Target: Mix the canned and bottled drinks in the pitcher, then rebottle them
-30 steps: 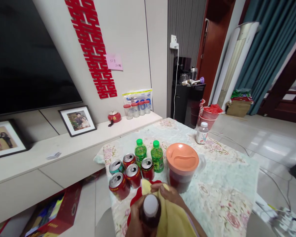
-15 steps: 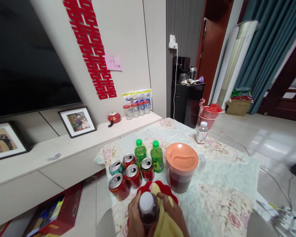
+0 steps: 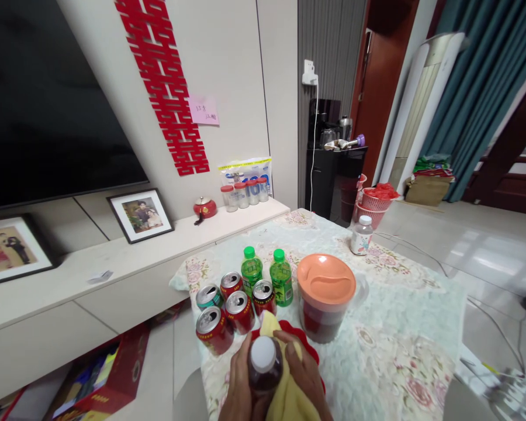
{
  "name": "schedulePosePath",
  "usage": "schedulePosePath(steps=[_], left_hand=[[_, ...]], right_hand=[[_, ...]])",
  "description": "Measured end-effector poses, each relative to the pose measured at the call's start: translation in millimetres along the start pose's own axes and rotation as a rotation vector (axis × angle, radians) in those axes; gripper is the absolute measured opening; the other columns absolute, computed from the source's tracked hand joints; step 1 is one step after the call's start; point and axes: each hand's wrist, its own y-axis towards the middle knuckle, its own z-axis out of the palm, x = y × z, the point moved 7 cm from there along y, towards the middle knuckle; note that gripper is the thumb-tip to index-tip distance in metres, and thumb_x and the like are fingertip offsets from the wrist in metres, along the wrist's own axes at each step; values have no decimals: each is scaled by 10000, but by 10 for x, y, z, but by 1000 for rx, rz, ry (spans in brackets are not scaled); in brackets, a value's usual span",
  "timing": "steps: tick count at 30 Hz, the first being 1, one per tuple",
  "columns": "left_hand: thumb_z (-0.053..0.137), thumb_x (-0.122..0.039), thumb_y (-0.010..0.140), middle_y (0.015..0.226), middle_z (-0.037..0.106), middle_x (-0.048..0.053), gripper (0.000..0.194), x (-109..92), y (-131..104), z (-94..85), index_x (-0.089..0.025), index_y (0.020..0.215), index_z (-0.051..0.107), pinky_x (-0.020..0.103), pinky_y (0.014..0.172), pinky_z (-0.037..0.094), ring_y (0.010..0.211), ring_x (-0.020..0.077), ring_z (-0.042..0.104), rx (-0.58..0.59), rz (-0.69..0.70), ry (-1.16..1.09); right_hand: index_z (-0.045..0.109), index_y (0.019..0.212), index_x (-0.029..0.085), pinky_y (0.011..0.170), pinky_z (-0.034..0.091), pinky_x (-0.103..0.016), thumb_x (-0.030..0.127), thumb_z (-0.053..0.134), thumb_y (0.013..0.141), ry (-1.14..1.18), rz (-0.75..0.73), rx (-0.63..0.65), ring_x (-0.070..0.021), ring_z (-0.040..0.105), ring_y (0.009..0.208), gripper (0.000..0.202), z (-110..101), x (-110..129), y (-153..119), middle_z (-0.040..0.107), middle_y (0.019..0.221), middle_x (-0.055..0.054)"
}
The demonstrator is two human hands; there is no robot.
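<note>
A bottle with a white cap and dark contents stands upright near the front of the table. My left hand is wrapped round its left side. My right hand grips a yellow cloth and presses it against the bottle's right side. One end of the cloth sticks up beyond the cap. Under the hands lies a red scalloped tray, mostly covered by them. Behind it stands a clear pitcher with an orange lid and dark liquid inside. The bottle's lower part is hidden.
Several opened drink cans and two green bottles stand left of the pitcher. A capped clear bottle is at the far right of the flowered tablecloth. Lidded jars and framed photos line the cabinet.
The right hand and the yellow cloth have shifted slightly up along the bottle, the cloth's end now reaching higher. The view has moved a little. The left hand still holds the bottle.
</note>
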Motion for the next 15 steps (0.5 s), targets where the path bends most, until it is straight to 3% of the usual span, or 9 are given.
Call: schedulePosePath(steps=[3,6,10,15], left_hand=[[623,-429,894,1469,591,204,677,-34,45,-36,-186,1511,486,536,1155,477,1411,407,545,5,-31,39],[629,-431,874,1436,614,190,655,-14,59,-30,-183,1471,520,531,1142,492,1378,393,568,-1,-26,74],[604,-468,880,1395,616,210,595,74,38,31,-149,1379,544,530,1137,490,1325,371,605,-58,-15,70],[654,-586,822,1392,640,251,724,131,-3,116,-128,1361,496,512,1026,564,1235,389,676,-153,-132,-39]], right_hand=[[837,1033,222,865,632,-400,797,549,880,-5,67,34,-305,794,969,660,2,-97,71,839,981,-114],[839,957,223,828,632,-393,790,564,874,-11,75,13,-304,790,917,635,4,-108,51,833,923,-118],[827,997,228,925,604,-406,804,538,879,-26,91,-46,-316,776,1019,656,-38,-164,-48,837,1020,-123],[788,1141,234,1006,587,-421,770,533,904,-20,77,-113,-324,744,1162,639,-118,-201,-220,809,1199,-120]])
